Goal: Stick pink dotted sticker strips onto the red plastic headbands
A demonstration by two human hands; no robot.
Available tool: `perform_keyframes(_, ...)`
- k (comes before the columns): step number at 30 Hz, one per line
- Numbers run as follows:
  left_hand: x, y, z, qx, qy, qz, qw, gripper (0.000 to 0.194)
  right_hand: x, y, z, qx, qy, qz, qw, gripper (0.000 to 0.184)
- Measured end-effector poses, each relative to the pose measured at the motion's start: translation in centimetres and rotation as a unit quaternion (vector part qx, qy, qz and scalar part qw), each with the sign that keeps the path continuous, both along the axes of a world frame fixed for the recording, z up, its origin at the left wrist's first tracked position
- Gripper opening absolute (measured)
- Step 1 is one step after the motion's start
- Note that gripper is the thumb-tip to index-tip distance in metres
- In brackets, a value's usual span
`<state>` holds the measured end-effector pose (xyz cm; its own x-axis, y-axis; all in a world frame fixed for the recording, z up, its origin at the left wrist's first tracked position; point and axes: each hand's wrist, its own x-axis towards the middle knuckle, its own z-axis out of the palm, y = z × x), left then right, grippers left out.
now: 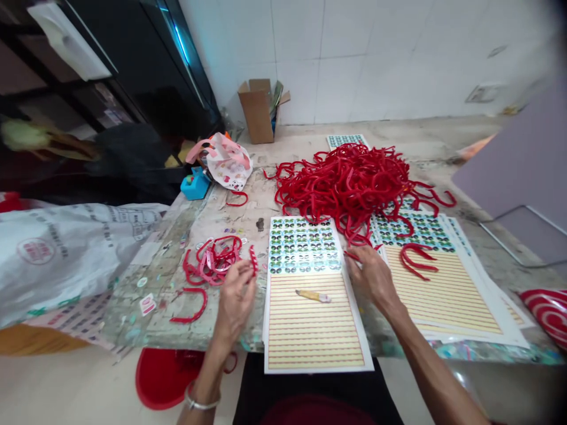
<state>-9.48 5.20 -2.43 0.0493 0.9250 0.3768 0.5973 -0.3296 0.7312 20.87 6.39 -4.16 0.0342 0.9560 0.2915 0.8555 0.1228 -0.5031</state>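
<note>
My left hand [237,295] is closed, pinching a red curved band [254,261] with white marks along it, left of the sticker sheet. My right hand [374,277] reaches to the sheet's right edge, its fingers closed at a red band [352,255] partly hidden by them. Between my hands lies the sticker sheet [310,330], with blue-green prints above and yellow strips below. A short yellow, pen-like tool [313,296] rests on it. Beside my left hand is a small heap of red and pink bands [217,260], with a single U-shaped band [190,306] nearer me.
A large pile of red bands [345,177] covers the table's middle back. More printed sheets [443,289] lie at right under a few bands. At the back stand a cardboard box [257,112], a patterned bag [228,162] and a blue tape dispenser [195,184]. A red bin [159,378] is below.
</note>
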Motion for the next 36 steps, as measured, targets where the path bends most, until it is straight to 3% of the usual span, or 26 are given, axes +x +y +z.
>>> perform_keyframes(4, -3.2, 2.6, 0.0, 0.048, 0.155, 0.101, 0.982, 0.024, 2.8, 0.3, -1.7, 0.012, -0.09, -0.029, 0.995, 0.016)
perform_keyframes(7, -2.7, 2.2, 0.6, 0.078, 0.17, 0.127, 0.974, 0.034, 3.1, 0.7, -1.7, 0.032, -0.132, -0.019, 0.991, 0.018)
perform_keyframes(9, -1.2, 1.3, 0.8, 0.066, 0.121, 0.096, 0.986, 0.029, 3.5, 1.2, -1.0, 0.049, -0.146, -0.012, 0.988, 0.02)
perform_keyframes(13, 2.5, -0.7, 0.8, -0.034, -0.009, 0.019, 0.999, 0.021, 4.7, 2.8, 1.6, 0.085, -0.137, 0.015, 0.987, 0.018)
perform_keyframes(16, 4.4, -1.4, 0.9, -0.103, -0.11, -0.017, 0.988, 0.019, 4.5, 4.2, 4.3, 0.12, -0.11, 0.019, 0.986, 0.018)
perform_keyframes(19, 5.5, -1.6, 1.4, -0.172, -0.187, -0.028, 0.967, 0.018, 2.5, 5.2, 6.7, 0.147, -0.024, 0.05, 0.988, 0.018)
perform_keyframes(22, 6.2, -1.4, 1.9, -0.244, -0.257, -0.016, 0.935, 0.023, -1.0, 5.6, 7.8, 0.04, 0.083, 0.195, 0.977, 0.023)
perform_keyframes(25, 6.6, -1.2, 2.0, -0.269, -0.332, -0.004, 0.904, 0.033, -4.2, 5.7, 7.2, -0.094, 0.13, 0.329, 0.931, 0.032)
perform_keyframes(27, 6.6, -1.1, 2.0, -0.27, -0.36, -0.018, 0.893, 0.033, -5.5, 5.7, 6.5, -0.144, 0.149, 0.381, 0.901, 0.035)
perform_keyframes(31, 6.3, -1.1, 2.2, -0.265, -0.368, -0.051, 0.89, 0.019, -6.4, 5.8, 5.6, -0.192, 0.188, 0.409, 0.872, 0.038)
perform_keyframes(36, 6.0, -1.5, 2.6, -0.278, -0.367, -0.069, 0.885, 0.017, -6.5, 5.2, 5.6, -0.244, 0.271, 0.366, 0.856, 0.04)
